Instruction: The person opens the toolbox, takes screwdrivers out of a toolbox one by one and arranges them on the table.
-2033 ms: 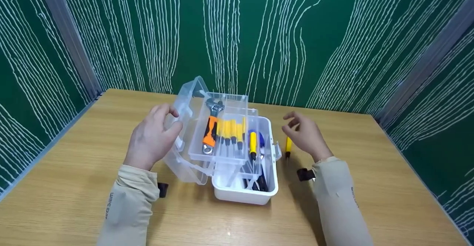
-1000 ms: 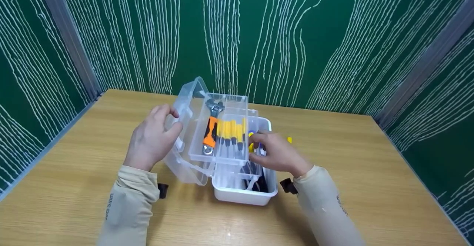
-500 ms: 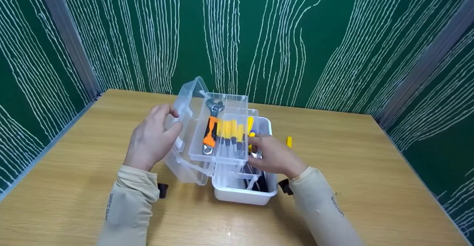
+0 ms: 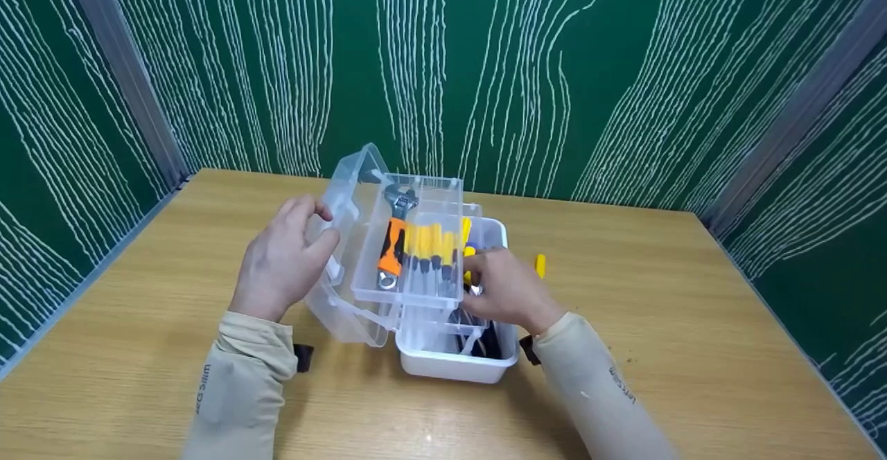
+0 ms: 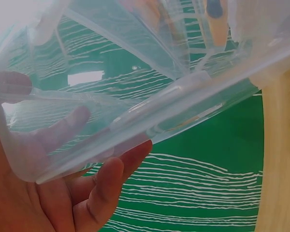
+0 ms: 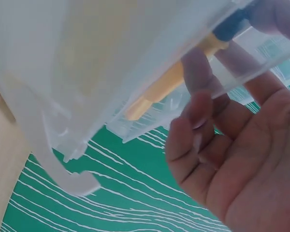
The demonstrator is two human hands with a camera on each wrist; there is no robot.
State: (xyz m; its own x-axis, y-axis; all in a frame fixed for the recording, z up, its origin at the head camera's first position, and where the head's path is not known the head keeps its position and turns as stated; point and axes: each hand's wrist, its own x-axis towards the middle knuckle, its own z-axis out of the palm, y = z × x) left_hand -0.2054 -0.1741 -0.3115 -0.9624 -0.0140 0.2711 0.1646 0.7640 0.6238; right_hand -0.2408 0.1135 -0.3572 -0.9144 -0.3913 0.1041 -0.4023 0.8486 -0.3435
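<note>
A white toolbox (image 4: 450, 368) stands on the table, its clear lid (image 4: 344, 321) swung to the left. My left hand (image 4: 280, 259) grips the lid's edge; in the left wrist view the fingers (image 5: 106, 191) lie on one side of the plastic. My right hand (image 4: 509, 287) reaches in at the right of the raised clear tray (image 4: 409, 296). There it pinches a yellow-handled screwdriver (image 6: 164, 84) by its dark collar, seen partly through clear plastic. The upper tray holds an adjustable wrench (image 4: 392, 245) with an orange and black grip, beside several yellow-handled screwdrivers (image 4: 435, 238).
Another yellow handle (image 4: 540, 266) lies on the wooden table (image 4: 658, 294) right of the box, partly behind the right hand. Dark-handled tools (image 4: 490, 342) sit in the box bottom. A green wall (image 4: 499, 100) with white lines rises behind the table.
My right hand has come left from beside the box into it, and its fingers have closed on a screwdriver. A yellow handle now shows just beyond the tray's right edge. My left hand stays put.
</note>
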